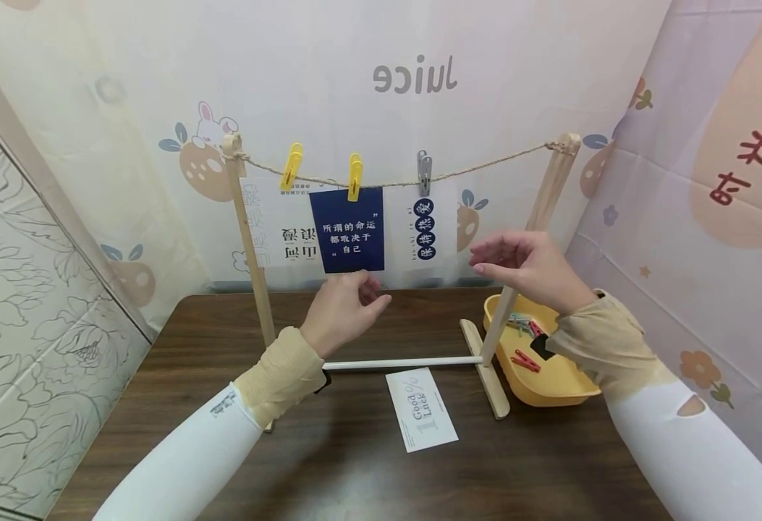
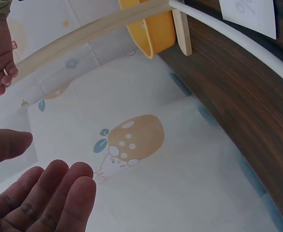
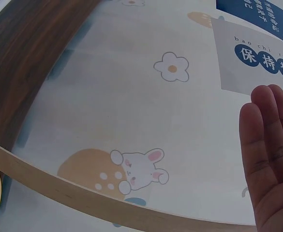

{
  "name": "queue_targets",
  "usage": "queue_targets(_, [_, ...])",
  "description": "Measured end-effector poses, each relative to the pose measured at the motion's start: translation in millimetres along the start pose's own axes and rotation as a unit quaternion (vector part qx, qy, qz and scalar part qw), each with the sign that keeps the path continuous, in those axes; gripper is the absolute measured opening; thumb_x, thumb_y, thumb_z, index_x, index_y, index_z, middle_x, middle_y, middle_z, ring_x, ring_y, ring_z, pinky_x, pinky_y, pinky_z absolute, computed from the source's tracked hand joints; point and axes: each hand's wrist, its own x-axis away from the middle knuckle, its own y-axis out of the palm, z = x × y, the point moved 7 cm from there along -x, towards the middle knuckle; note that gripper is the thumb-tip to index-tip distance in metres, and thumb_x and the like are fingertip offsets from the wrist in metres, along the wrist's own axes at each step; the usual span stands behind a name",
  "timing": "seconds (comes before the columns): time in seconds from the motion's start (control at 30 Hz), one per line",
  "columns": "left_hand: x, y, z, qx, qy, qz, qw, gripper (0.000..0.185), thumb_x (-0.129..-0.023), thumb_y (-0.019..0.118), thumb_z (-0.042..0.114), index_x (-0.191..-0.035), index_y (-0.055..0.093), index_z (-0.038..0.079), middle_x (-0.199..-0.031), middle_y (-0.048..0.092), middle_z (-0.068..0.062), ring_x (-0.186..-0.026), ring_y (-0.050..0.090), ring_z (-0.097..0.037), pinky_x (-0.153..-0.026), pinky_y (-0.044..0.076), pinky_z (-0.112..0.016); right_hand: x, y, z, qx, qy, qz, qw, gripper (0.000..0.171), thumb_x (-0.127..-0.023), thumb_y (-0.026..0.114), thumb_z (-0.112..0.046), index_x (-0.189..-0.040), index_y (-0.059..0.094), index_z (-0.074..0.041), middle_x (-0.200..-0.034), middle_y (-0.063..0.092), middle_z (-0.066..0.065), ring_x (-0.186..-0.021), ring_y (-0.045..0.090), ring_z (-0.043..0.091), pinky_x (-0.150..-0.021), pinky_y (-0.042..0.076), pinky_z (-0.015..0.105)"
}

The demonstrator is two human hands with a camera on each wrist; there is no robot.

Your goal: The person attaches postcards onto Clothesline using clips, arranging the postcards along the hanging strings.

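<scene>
The dark wooden counter [image 1: 237, 441] is carrying a wooden rack [image 1: 250, 260] with two slanted posts, and a rope [image 1: 485, 168] is sagging between their tops. Three cards are hanging from that rope: a white card [image 1: 283, 231] under a yellow peg [image 1: 291, 166], a dark blue card [image 1: 346, 230] under a second yellow peg [image 1: 354, 176], and a pale card with blue dots [image 1: 422, 233] under a grey peg [image 1: 424, 172].

I am holding my left hand [image 1: 344, 307] up in front of the rack, just below the lower edge of the dark blue card, its grip empty with the fingers loosely spread (the left wrist view is showing them relaxed and apart). My right hand [image 1: 527, 264] is hovering at the right post, just beside the pale dotted card and a little lower than the grey peg, its grip likewise holding nothing; the fingers are lying straight and close together in the right wrist view.

A yellow tray [image 1: 550, 387] is sitting on the counter under my right wrist, with red and grey pegs [image 1: 525, 359] lying in it. A loose white card [image 1: 422, 409] is lying flat on the counter between my forearms, near the rack's white crossbar [image 1: 407, 362].
</scene>
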Motion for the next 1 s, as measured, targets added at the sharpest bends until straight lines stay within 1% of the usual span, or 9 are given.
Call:
queue_targets(0.13, [2.5, 5.1, -3.6, 0.000, -0.005, -0.007, 1.0000, 0.023, -0.099, 0.079, 0.027, -0.109, 0.078, 0.005, -0.094, 0.080, -0.006, -0.084, 0.074, -0.018, -0.080, 0.061, -0.039, 3, 2, 4, -0.008, 0.003, -0.001, 1.000, 0.020, -0.095, 0.078, 0.005, -0.115, 0.074, 0.007, -0.098, 0.080, -0.016, -0.087, 0.078, 0.004, -0.075, 0.061, 0.019])
queue_targets(0.27, [6.0, 10.7, -6.7, 0.003, -0.007, -0.011, 0.9999, 0.024, -0.100, 0.079, 0.027, -0.110, 0.078, 0.006, -0.093, 0.080, -0.005, -0.081, 0.072, -0.016, -0.078, 0.060, -0.038, 7, 4, 10, -0.012, 0.014, -0.005, 1.000, 0.021, -0.096, 0.078, 0.004, -0.116, 0.074, 0.008, -0.098, 0.080, -0.014, -0.086, 0.078, 0.007, -0.074, 0.062, 0.020])
queue_targets(0.47, [11.0, 19.4, -13.2, -0.002, -0.018, -0.018, 0.9997, 0.024, -0.100, 0.078, 0.029, -0.109, 0.078, 0.007, -0.090, 0.079, -0.002, -0.079, 0.071, -0.013, -0.077, 0.059, -0.036, 15, 8, 17, -0.026, 0.031, -0.009, 0.999, 0.022, -0.096, 0.077, 0.003, -0.117, 0.073, 0.007, -0.101, 0.082, -0.005, -0.086, 0.078, 0.008, -0.076, 0.063, 0.022])
queue_targets(0.57, [13.4, 23.9, -16.6, -0.007, -0.024, -0.025, 0.9994, 0.024, -0.100, 0.078, 0.030, -0.108, 0.077, 0.008, -0.090, 0.079, -0.001, -0.079, 0.070, -0.012, -0.077, 0.059, -0.037, 18, 9, 21, -0.031, 0.032, -0.009, 0.999, 0.022, -0.096, 0.076, 0.004, -0.118, 0.072, 0.009, -0.102, 0.082, -0.005, -0.086, 0.077, 0.006, -0.077, 0.062, 0.022])
queue_targets(0.63, [15.1, 26.6, -17.9, -0.007, -0.024, -0.028, 0.9993, 0.024, -0.100, 0.078, 0.030, -0.109, 0.077, 0.008, -0.090, 0.079, -0.001, -0.079, 0.071, -0.012, -0.078, 0.059, -0.037, 20, 10, 24, -0.031, 0.032, -0.009, 0.999, 0.023, -0.096, 0.076, 0.005, -0.118, 0.072, 0.009, -0.102, 0.082, -0.007, -0.087, 0.076, 0.004, -0.077, 0.062, 0.021])
queue_targets(0.77, [18.4, 32.1, -20.5, -0.008, -0.022, -0.031, 0.9992, 0.023, -0.099, 0.079, 0.029, -0.108, 0.077, 0.008, -0.090, 0.079, 0.000, -0.078, 0.071, -0.012, -0.078, 0.059, -0.038, 25, 11, 30, -0.032, 0.037, -0.010, 0.999, 0.023, -0.097, 0.076, 0.004, -0.119, 0.072, 0.008, -0.102, 0.082, -0.006, -0.088, 0.077, 0.006, -0.077, 0.061, 0.021])
queue_targets(0.93, [23.0, 41.2, -26.2, -0.012, -0.029, -0.041, 0.9987, 0.023, -0.099, 0.079, 0.030, -0.108, 0.078, 0.008, -0.089, 0.078, 0.002, -0.077, 0.069, -0.010, -0.078, 0.058, -0.037, 31, 13, 38, -0.024, 0.048, -0.016, 0.998, 0.022, -0.098, 0.077, 0.001, -0.119, 0.073, 0.005, -0.101, 0.081, -0.012, -0.088, 0.077, 0.007, -0.076, 0.061, 0.021])
queue_targets(1.0, [24.4, 44.3, -27.4, -0.015, -0.026, -0.043, 0.9986, 0.024, -0.099, 0.079, 0.030, -0.109, 0.078, 0.008, -0.089, 0.077, 0.002, -0.077, 0.069, -0.010, -0.079, 0.058, -0.038, 33, 14, 40, -0.020, 0.050, -0.018, 0.998, 0.022, -0.098, 0.077, 0.000, -0.119, 0.073, 0.005, -0.101, 0.080, -0.013, -0.089, 0.077, 0.008, -0.077, 0.061, 0.021])
